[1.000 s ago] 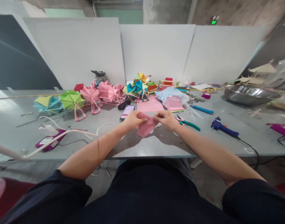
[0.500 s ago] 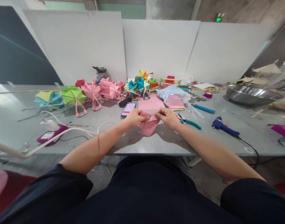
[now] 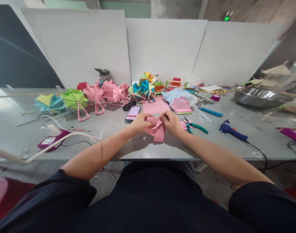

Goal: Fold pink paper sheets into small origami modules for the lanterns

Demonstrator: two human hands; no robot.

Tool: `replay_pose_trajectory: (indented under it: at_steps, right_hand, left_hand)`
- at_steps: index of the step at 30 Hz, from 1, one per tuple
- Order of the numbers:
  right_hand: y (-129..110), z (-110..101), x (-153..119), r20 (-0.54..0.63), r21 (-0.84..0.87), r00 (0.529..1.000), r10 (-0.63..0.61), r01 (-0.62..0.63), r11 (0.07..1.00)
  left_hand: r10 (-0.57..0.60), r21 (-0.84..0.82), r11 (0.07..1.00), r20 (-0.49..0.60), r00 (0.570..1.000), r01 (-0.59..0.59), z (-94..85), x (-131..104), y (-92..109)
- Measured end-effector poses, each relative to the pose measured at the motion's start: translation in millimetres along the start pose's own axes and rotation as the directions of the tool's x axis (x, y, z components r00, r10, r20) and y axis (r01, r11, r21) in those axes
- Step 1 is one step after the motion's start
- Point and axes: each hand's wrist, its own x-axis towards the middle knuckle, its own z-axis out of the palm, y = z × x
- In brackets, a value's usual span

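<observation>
A piece of pink paper [image 3: 159, 134], folded and partly creased, is held just above the front of the table. My left hand [image 3: 143, 123] pinches its left side between thumb and fingers. On the upper right part of the same paper my right hand [image 3: 170, 122] is closed, thumb and fingertips together. One flap of the paper hangs down between the hands, and the fingers hide some of the folds. Behind them a flat pink sheet [image 3: 156, 105] lies on the table. A phone [image 3: 133, 113] with a lit screen rests close to my left hand.
Teal-handled pliers [image 3: 197, 127] and a blue glue gun [image 3: 232, 130] lie to the right, before a steel bowl [image 3: 261, 98]. Folded paper models [image 3: 94, 94] line the back left. A white cable [image 3: 84, 135] crosses the left side near a purple box [image 3: 52, 140].
The pink paper has turned between my hands, and its lower flap now hangs straighter and further right. Both hands keep their hold. The view has shifted slightly.
</observation>
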Motion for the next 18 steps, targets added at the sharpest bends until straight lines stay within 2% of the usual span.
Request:
replay_pose_trajectory:
  at_steps: [4, 10, 13, 18]
  right_hand:
    - [-2.0, 0.0, -1.3, 0.014, -0.001, 0.999, -0.035, 0.035, 0.999]
    - [-4.9, 0.1, -2.5, 0.086, 0.010, 0.996, -0.034, 0.033, 0.999]
    - [-5.9, -0.1, -2.0, 0.084, 0.009, 0.996, -0.009, 0.008, 1.000]
    - [-7.6, -0.5, -1.4, 0.093, 0.034, 0.996, 0.011, -0.014, 0.999]
  left_hand:
    - [0.037, 0.117, 0.992, -0.009, 0.999, -0.036, -1.0, 2.7, 0.0]
    - [0.016, 0.114, 0.993, 0.039, 0.999, -0.020, -0.8, 6.4, 6.9]
    - [-0.024, 0.135, 0.991, 0.023, 0.999, 0.021, 0.3, 6.5, 7.8]
    - [-0.008, 0.156, 0.988, -0.003, 1.000, 0.009, 1.1, 7.1, 5.0]
